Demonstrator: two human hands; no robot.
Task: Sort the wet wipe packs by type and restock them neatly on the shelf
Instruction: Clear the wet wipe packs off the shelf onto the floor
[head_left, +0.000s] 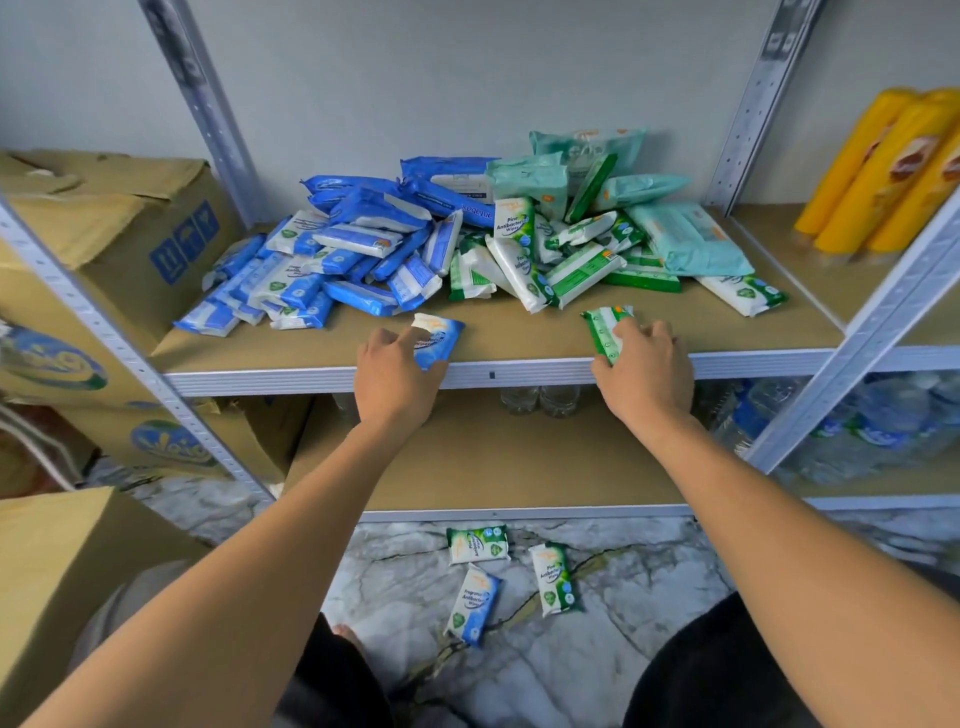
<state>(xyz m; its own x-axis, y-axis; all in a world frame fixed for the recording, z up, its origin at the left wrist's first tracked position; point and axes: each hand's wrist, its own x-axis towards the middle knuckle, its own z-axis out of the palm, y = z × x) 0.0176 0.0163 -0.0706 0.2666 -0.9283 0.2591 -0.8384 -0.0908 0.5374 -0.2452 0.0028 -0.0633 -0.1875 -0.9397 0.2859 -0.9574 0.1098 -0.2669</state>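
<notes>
Left hand (397, 374) grips a blue pack (440, 332), right hand (644, 364) a green pack (604, 328), at the shelf (519, 338) front. Placing step, apparently; next, each belongs with the blue pile (332, 260) or green pile (550, 260).

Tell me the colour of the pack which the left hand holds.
Blue and white. The head view shows this pack in the left hand best.

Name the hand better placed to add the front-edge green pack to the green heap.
Right. The right hand grips the green pack, just in front of the green heap; the left hand holds a blue pack, over by the blue heap.
</notes>
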